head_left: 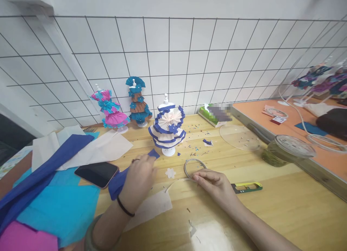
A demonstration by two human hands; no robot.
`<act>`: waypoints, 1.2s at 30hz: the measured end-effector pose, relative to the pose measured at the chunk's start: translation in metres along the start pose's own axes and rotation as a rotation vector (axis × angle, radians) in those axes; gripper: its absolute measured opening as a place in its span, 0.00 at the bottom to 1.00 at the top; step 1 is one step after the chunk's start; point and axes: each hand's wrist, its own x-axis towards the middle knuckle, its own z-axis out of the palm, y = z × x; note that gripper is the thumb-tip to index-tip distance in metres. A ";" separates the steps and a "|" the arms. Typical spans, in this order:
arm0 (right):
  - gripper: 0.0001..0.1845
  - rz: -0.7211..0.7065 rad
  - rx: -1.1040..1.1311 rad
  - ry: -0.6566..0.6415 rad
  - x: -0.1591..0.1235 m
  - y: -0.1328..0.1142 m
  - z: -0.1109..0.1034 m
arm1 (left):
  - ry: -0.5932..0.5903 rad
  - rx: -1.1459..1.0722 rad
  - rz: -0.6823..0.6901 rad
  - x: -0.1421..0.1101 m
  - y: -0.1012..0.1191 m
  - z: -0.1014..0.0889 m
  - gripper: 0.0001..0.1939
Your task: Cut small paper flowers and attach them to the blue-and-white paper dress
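Observation:
My right hand (pixel 214 184) is closed in a pinch on a thin silvery ring (pixel 195 160), which looks like a coil of wire, held just above the wooden table. My left hand (pixel 139 180), smeared by motion, hovers over a piece of blue crepe paper (pixel 116 186); its fingertips are blurred. A small white paper flower (pixel 170 173) lies between the hands. Beyond them stands a mini dress form in a white and blue paper dress (pixel 167 130). Under my left forearm sits a white paper strip (pixel 153 209).
A black phone (pixel 97 173) and coloured paper sheets (pixel 59 207) lie at left. Two other dressed forms, pink (pixel 115 117) and teal-brown (pixel 139 106), stand behind. At right are yellow-green thread snips (pixel 247 187), a ribbon roll (pixel 287 150), a clear disc (pixel 238 138) and a tissue pack (pixel 214 115).

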 end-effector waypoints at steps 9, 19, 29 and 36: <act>0.07 -0.219 0.042 -0.027 -0.003 -0.001 0.007 | -0.496 -1.190 -0.052 -0.014 0.048 0.038 0.17; 0.08 -0.139 -0.033 -0.073 -0.005 -0.007 0.007 | -0.497 -1.312 -0.064 -0.012 0.049 0.044 0.16; 0.13 -0.020 -0.151 -0.154 -0.011 -0.002 0.013 | -0.439 -1.067 0.090 -0.018 0.053 0.037 0.18; 0.10 -0.017 -0.177 -0.209 -0.014 -0.004 0.014 | -0.399 -0.983 0.096 -0.023 0.057 0.037 0.17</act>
